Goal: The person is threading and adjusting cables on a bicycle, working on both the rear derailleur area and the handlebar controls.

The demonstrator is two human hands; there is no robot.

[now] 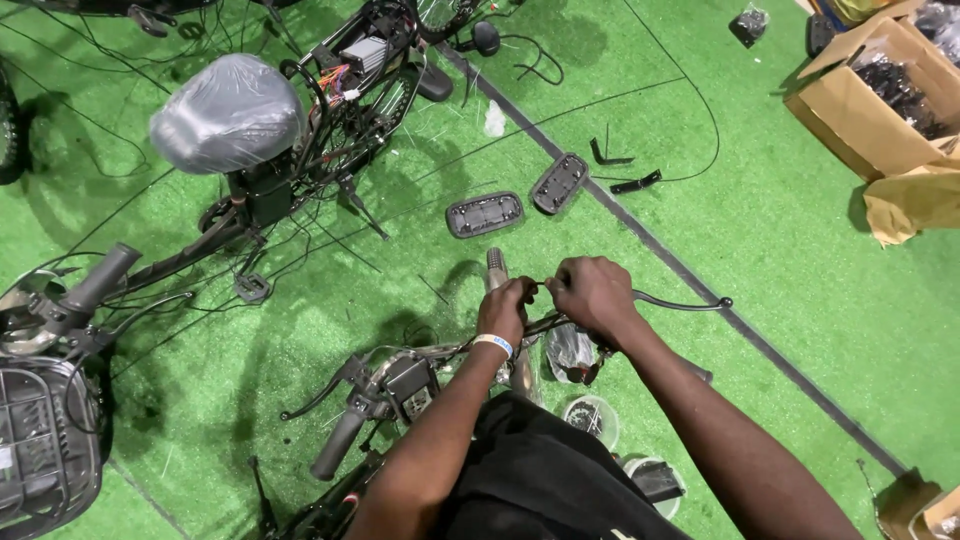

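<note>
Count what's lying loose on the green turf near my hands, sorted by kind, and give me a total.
Footrest plates: 2, one beside the other
Black brackets: 2, one and one
Cardboard boxes: 1
Total: 5
The left hand and right hand grip a handlebar, not counted.

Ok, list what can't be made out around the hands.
Head view only:
- What the left hand and right hand pinch: covered by the fingers.
- Handlebar middle: behind the left forearm.
- Brake lever base: under the right hand.
- Box contents: dark, too small.
- Basket: cut by the left edge.
</note>
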